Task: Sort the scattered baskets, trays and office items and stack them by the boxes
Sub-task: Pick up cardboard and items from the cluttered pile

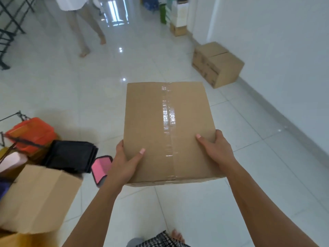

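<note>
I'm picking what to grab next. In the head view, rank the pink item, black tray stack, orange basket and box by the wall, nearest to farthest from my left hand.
1. pink item, just left of the left hand, which grips the taped box.
2. black tray stack, further left.
3. orange basket, far left.
4. box by the wall, far ahead on the right.

I can read no words or numbers anywhere. The far box (218, 64) by the wall bears dark printed marks along its side, but they are too small and blurred for me to make out. The carried box (167, 132) shows me only bare cardboard and a strip of clear tape.
</note>
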The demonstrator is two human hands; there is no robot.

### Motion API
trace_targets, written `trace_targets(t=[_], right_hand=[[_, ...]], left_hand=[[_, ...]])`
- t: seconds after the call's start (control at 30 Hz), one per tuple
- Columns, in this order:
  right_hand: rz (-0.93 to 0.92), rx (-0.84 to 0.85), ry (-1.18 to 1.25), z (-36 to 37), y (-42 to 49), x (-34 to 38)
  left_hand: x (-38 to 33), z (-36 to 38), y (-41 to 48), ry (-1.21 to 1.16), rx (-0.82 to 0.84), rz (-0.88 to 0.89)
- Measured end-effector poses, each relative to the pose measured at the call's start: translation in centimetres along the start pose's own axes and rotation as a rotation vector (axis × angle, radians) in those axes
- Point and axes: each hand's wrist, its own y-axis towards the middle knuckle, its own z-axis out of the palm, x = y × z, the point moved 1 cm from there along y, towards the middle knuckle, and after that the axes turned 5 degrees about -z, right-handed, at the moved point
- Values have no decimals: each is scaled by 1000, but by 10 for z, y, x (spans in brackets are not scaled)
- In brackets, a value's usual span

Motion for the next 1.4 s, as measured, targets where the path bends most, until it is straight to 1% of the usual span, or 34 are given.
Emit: trace_targets(t=[0.2,0.4,0.6,0.87,1.1,1.4], right_hand=[[65,-129,32,-47,51,-13],[164,-254,62,-71,121,-20],[263,-386,136,-84,190,-3],[310,-534,196,-100,263,27],[313,-584,195,-116,343,43],[338,-556,194,-142,494,44]], left_hand=[[-53,61,58,54,139,47],[-113,119,144,130,277,97],[-180,154,232,189,416,130],[-259,197,325,251,544,217],[-309,243,401,259,586,242],[-373,320,514,297,593,218]])
